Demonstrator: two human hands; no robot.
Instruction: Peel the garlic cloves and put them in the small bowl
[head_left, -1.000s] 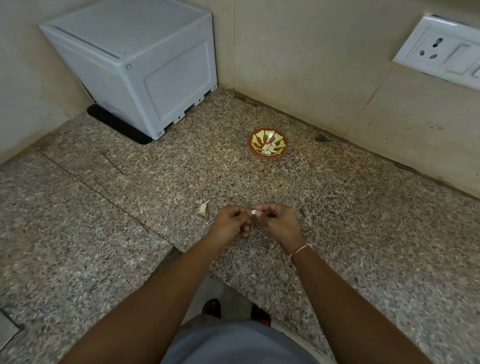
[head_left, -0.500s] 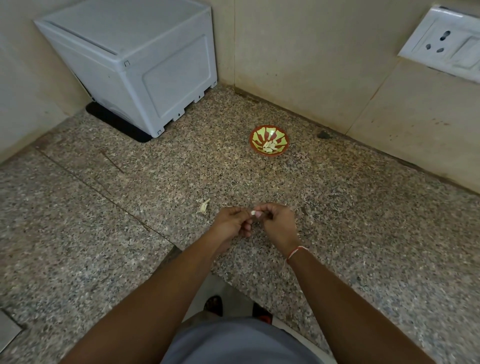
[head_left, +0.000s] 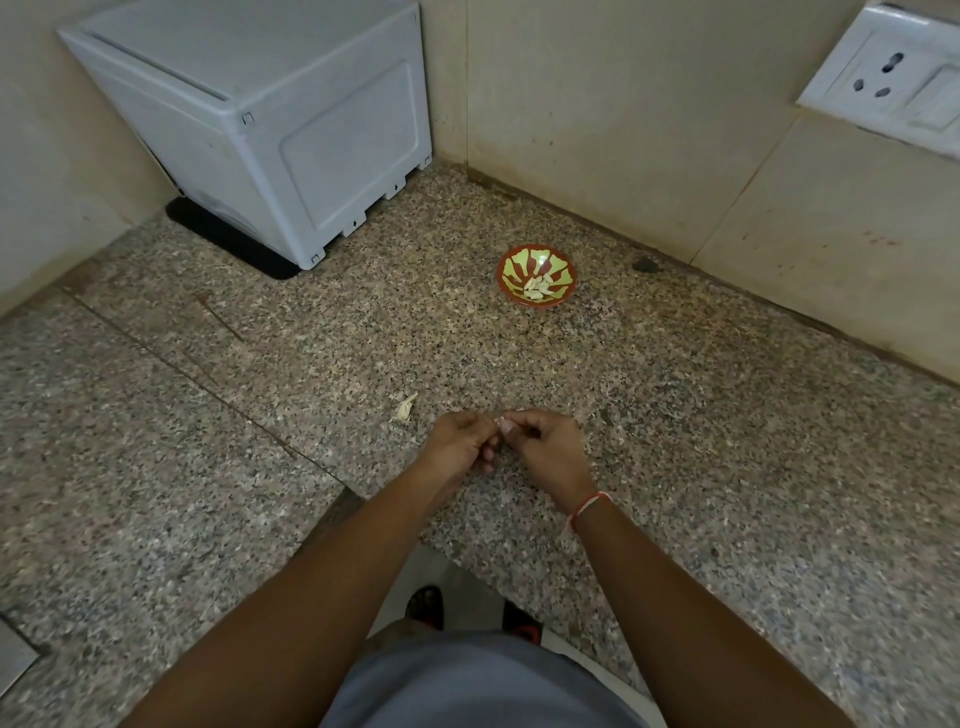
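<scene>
Nearest to me: both forearms reach out over the granite counter (head_left: 727, 441), a red-and-white thread band (head_left: 586, 506) on the right wrist.

Left hand (head_left: 462, 441) and right hand (head_left: 545, 447) meet fingertip to fingertip above the counter. Between them a small pale piece shows, which I take for a garlic clove (head_left: 503, 425). Both grips are clenched, fingers curled in, pinching that clove from either side. Too small for me to tell how much skin is left on it, or which fingers do the pulling.

Step in hand, as I judge it: peeling, mid-clove. Nothing is on its way to the bowl yet.

Just left of the hands and a little farther out, a scrap of garlic skin (head_left: 405, 406) lies on the counter, apart from the left hand. It may be a bit of stem; I cannot tell.

Farther off, well apart from the hands and near the wall, sits the small bowl (head_left: 511, 278), red rim, green pattern, with a small heap of peeled cloves (head_left: 537, 287) in the bottom.

Next move, my reading: strip the last skin, let the scrap fall, then one hand carries the bare clove out to the bowl and releases it over the heap. A long reach, so the pinch must hold.

Far left corner: a white plastic box (head_left: 291, 119). Far right wall: a socket plate (head_left: 883, 78).
</scene>
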